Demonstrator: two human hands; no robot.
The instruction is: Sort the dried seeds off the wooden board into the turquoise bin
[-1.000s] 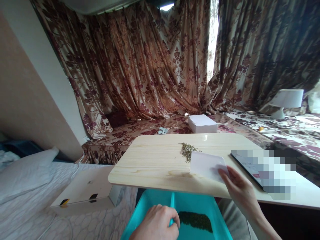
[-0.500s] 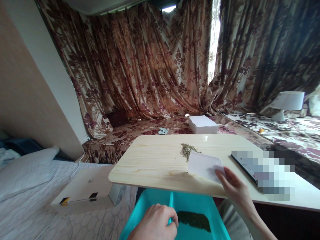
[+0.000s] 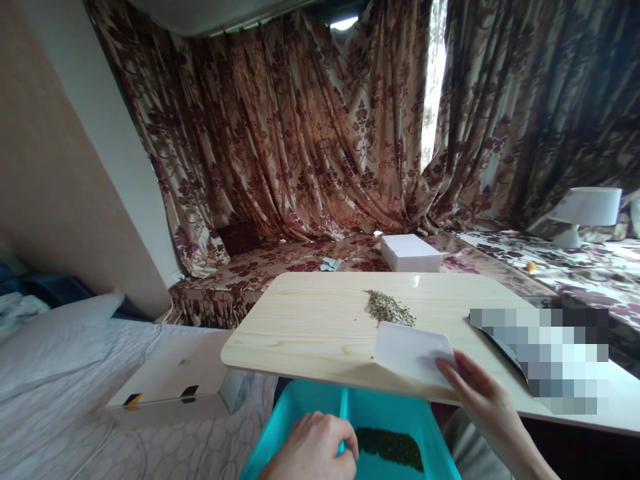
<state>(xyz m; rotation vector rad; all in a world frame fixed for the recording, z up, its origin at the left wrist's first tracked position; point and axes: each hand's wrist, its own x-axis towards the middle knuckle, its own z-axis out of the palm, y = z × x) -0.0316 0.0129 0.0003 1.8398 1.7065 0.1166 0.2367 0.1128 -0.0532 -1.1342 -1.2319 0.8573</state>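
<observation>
My right hand [image 3: 480,390] pinches the right end of a thin white plastic sheet [image 3: 410,347]. That sheet lies low over the near part of the pale wooden table [image 3: 300,320]. Just beyond its far edge is a loose heap of small green grains [image 3: 393,310], perhaps mung beans. Below the table's near edge stands a teal bin [image 3: 425,413] with a divider [image 3: 344,403] down its middle. My left hand [image 3: 317,443] has its fingers closed round the divider. A layer of dark green grains [image 3: 393,448] covers part of the right compartment's floor.
A dark-edged flat object [image 3: 505,347], mostly blurred out, lies on the table's right. Behind the table sits a white box [image 3: 410,252]. Another white box [image 3: 173,373] rests on the bed at left. A lamp [image 3: 593,207] stands far right.
My right hand has drawn the white sheet towards the table's near edge, uncovering more of the grain heap. My left hand stays on the divider. The view has shifted slightly.
</observation>
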